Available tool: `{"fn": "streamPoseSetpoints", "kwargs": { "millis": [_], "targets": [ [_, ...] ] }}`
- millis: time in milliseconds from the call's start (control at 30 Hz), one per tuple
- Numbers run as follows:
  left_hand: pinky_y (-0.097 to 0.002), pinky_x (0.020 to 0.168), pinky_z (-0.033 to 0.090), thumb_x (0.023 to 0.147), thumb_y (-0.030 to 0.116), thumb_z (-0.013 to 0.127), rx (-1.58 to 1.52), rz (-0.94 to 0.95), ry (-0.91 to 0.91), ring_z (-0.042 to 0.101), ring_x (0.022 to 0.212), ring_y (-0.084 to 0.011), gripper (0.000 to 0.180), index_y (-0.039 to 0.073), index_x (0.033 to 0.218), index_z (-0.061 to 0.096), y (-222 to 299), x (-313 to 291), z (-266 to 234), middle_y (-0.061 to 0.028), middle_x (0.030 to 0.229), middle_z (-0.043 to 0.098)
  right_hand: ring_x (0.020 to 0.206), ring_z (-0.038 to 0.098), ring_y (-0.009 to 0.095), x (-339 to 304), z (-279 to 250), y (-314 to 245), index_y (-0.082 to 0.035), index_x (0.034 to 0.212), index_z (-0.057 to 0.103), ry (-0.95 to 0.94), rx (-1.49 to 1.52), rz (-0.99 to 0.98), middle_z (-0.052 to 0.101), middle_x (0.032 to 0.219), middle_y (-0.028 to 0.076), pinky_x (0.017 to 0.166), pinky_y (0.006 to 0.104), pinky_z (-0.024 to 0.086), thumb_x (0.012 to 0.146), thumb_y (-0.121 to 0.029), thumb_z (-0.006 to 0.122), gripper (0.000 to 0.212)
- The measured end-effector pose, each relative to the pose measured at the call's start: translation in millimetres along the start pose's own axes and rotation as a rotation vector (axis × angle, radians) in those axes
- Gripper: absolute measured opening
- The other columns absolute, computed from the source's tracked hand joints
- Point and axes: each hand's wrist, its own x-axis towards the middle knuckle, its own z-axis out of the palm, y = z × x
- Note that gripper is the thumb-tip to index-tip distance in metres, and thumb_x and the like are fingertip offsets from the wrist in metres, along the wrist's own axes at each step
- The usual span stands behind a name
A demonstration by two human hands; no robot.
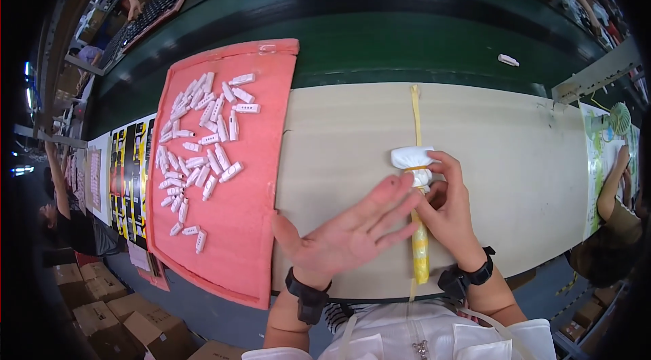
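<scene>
My right hand (447, 204) pinches a small white wrapped bundle (411, 156) from its right side, thumb below and fingers curled behind it. A thin orange band (416, 168) circles the bundle's neck. Beside it my left hand (349, 238) lies stretched out, palm showing and fingers spread, its fingertips close to the bundle's lower end; nothing shows in it. Below the hands a yellow wrapped, tube-like thing (421, 255) runs toward my body, lying along a pale yellow strip (416, 116) on the beige board. What my right fingers hide behind the bundle cannot be seen.
To the left, a pink foam-edged mat (237, 238) carries many small white plastic pieces (203, 136). Beyond the beige board (339, 129) runs a green conveyor belt (386, 41) with one white piece (508, 60). Cardboard boxes (149, 319) stand lower left; other people work around.
</scene>
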Motion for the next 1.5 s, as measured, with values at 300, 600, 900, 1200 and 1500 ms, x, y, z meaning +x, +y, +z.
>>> {"fn": "streamPoseSetpoints", "kwargs": {
  "millis": [300, 600, 900, 1200, 1500],
  "targets": [
    [-0.0618, 0.124, -0.005, 0.071, 0.104, 0.032, 0.014, -0.058, -0.176, -0.009, 0.159, -0.0371, 0.143, 0.002, 0.163, -0.009, -3, -3, -6, -0.0142, 0.172, -0.016, 0.059, 0.058, 0.008, 3, 2, -2, -0.006, 0.141, 0.043, -0.020, -0.004, 0.026, 0.057, 0.114, 0.011, 0.053, 0.0221, 0.048, 0.086, -0.001, 0.072, 0.062],
    [-0.0615, 0.124, 0.000, 0.066, 0.106, 0.033, 0.004, -0.030, -0.215, -0.005, 0.159, -0.0383, 0.148, 0.001, 0.163, -0.004, -8, -3, -8, -0.0161, 0.172, -0.012, 0.064, 0.054, 0.004, 2, 3, -3, -0.008, 0.144, 0.042, -0.025, 0.025, 0.054, 0.054, 0.117, 0.006, 0.053, 0.0187, 0.042, 0.088, 0.001, 0.071, 0.064],
    [-0.0557, 0.126, 0.004, 0.062, 0.107, 0.035, -0.052, 0.043, -0.218, -0.004, 0.159, -0.0402, 0.152, 0.002, 0.163, -0.009, -10, -2, -6, -0.0174, 0.172, -0.012, 0.064, 0.054, 0.004, 0, 3, 0, -0.008, 0.144, 0.041, -0.036, 0.005, 0.029, 0.055, 0.118, 0.007, 0.053, 0.0186, 0.042, 0.087, 0.002, 0.071, 0.064],
    [-0.0556, 0.126, 0.001, 0.056, 0.109, 0.040, -0.045, 0.033, -0.170, -0.004, 0.159, -0.0380, 0.156, 0.007, 0.164, -0.010, -13, -4, 7, -0.0139, 0.173, -0.010, 0.060, 0.057, 0.008, 1, 1, -1, -0.005, 0.142, 0.043, -0.025, -0.032, 0.013, 0.059, 0.115, 0.011, 0.053, 0.0219, 0.048, 0.086, -0.002, 0.073, 0.063],
    [-0.0567, 0.126, 0.003, 0.054, 0.109, 0.041, -0.053, 0.048, -0.222, -0.003, 0.159, -0.0386, 0.158, 0.007, 0.164, -0.010, -12, -7, 1, -0.0158, 0.172, -0.008, 0.060, 0.056, 0.008, 1, 5, -3, -0.005, 0.141, 0.043, -0.016, -0.038, 0.025, 0.059, 0.115, 0.010, 0.052, 0.0222, 0.047, 0.086, -0.002, 0.073, 0.063]
  ]
}}
